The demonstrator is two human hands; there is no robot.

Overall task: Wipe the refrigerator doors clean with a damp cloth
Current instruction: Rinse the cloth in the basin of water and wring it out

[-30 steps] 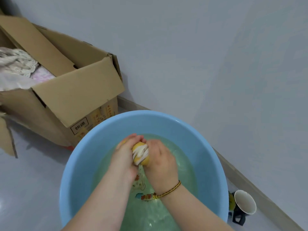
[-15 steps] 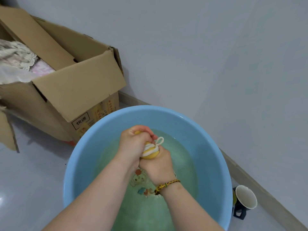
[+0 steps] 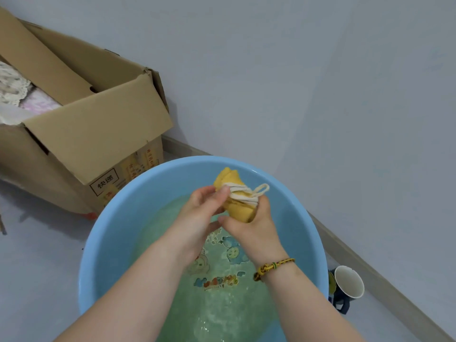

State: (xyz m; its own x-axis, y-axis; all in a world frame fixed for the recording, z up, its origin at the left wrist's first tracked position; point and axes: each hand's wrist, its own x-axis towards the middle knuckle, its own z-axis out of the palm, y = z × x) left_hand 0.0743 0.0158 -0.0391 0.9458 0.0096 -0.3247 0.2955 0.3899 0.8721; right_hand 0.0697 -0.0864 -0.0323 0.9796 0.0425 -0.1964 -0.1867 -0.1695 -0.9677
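Cloth (image 3: 237, 202) - soft, sodden, probably water-heavy - bunches above the basin (image 3: 111, 233), left hand (image 3: 197, 213) and right hand (image 3: 249, 227) both clamped round its thick middle, the surest hold.

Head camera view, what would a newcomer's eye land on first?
The bunched yellow cloth with white stripes, held by the left hand and right hand above greenish water in the round blue plastic basin. Then the open brown cardboard box at upper left, and a dark mug at lower right.

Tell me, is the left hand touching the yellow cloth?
Touching. The head view shows the left hand pinching the striped edge of the yellow cloth with its fingertips, while the right hand grips its lower end.
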